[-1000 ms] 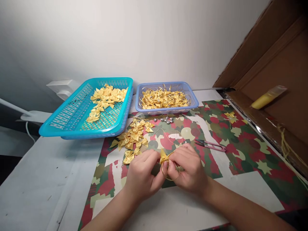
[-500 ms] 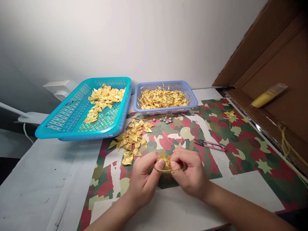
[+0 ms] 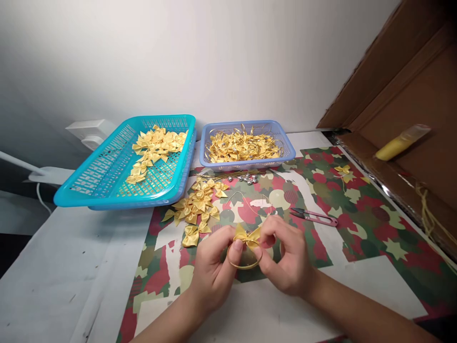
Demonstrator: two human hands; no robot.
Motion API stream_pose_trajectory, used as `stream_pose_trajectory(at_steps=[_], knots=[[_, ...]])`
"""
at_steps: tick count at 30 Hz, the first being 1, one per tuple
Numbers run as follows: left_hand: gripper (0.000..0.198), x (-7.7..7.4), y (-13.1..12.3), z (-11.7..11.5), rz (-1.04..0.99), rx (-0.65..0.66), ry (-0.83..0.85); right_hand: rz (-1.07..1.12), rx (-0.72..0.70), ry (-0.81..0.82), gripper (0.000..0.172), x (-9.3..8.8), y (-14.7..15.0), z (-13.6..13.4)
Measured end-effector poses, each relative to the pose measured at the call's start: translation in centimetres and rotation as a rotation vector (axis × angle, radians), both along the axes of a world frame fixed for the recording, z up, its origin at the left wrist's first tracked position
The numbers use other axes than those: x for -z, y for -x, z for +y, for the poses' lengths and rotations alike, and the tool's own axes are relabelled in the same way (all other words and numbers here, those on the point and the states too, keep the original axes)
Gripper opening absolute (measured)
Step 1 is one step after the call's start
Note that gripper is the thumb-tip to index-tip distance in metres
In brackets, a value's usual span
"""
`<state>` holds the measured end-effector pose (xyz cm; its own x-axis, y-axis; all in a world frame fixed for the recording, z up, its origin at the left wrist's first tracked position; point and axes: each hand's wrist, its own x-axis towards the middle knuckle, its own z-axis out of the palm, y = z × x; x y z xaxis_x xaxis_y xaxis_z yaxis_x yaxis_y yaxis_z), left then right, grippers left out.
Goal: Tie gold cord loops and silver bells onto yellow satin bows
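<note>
Close to the table's front, my left hand [image 3: 216, 262] pinches a yellow ribbon bow [image 3: 246, 238] near its middle, thumb in front. From the bow hangs a thin gold cord loop [image 3: 244, 267], round and stiff. My right hand [image 3: 285, 252] is closed at the bow's right side, index finger at the ribbon's wing and thumb tip by the loop. What lies between the right fingertips is partly hidden. Loose yellow bows [image 3: 198, 205] lie in a cluster beyond my left hand. Pink-handled thread snips [image 3: 314, 216] rest beyond my right hand.
A turquoise basket [image 3: 117, 202] of bows stands at the back left. Beside it a lilac basket [image 3: 246, 165] holds looped bows. Silver bells [image 3: 250, 179] and gold cords [image 3: 217, 175] lie before it. Cardboard [image 3: 403, 90] walls the right side, with a yellow-filled tube [image 3: 402, 143] there.
My right fingers have shifted slightly right and loosened from the bow's middle. The bow's right wing now shows more, and the gold loop hangs lower and rounder.
</note>
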<state>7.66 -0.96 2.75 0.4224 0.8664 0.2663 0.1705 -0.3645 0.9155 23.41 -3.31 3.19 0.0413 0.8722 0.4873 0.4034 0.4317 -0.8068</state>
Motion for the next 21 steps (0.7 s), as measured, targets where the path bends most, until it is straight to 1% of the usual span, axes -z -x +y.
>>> stream_pose_trajectory(at_steps=[2,3,5,7,10,11,12,13,15,16,18,21], knots=[[0.027,-0.1,0.0,-0.1,0.001,-0.030,0.030,0.039,0.009,0.089,0.020,0.0,-0.1,0.0],[0.027,-0.1,-0.1,-0.2,-0.001,-0.038,0.040,0.059,-0.020,0.148,0.020,0.0,-0.1,0.0],[0.026,-0.1,-0.1,-0.2,-0.011,-0.035,0.053,0.077,-0.103,0.233,0.013,0.0,-0.3,0.0],[0.022,-0.1,0.0,-0.1,-0.008,0.007,0.048,0.061,-0.160,0.236,0.003,-0.1,-0.6,0.2],[0.010,-0.2,0.7,0.6,0.040,0.090,0.055,-0.031,-0.201,0.186,0.011,-0.5,-1.5,0.6],[0.010,-0.3,0.9,1.0,0.053,0.089,0.093,-0.081,-0.221,0.177,0.011,-0.6,-1.9,0.8],[0.016,-0.4,1.1,1.3,0.042,0.064,0.158,-0.141,-0.244,0.175,0.012,-0.8,-2.2,1.0],[0.020,-0.6,1.3,1.6,0.002,0.054,0.256,-0.208,-0.268,0.180,0.013,-0.9,-2.5,1.2],[0.018,-0.7,1.2,1.9,-0.048,0.109,0.451,-0.335,-0.329,0.216,0.015,-1.2,-2.9,1.5],[0.018,-0.8,1.0,2.0,-0.063,0.133,0.520,-0.382,-0.363,0.246,0.016,-1.3,-3.1,1.6],[0.020,-0.8,0.6,1.9,-0.058,0.170,0.620,-0.446,-0.415,0.317,0.019,-1.4,-3.2,1.8],[0.029,-0.6,0.0,1.5,-0.037,0.224,0.705,-0.471,-0.432,0.415,0.028,-1.5,-3.3,1.8]])
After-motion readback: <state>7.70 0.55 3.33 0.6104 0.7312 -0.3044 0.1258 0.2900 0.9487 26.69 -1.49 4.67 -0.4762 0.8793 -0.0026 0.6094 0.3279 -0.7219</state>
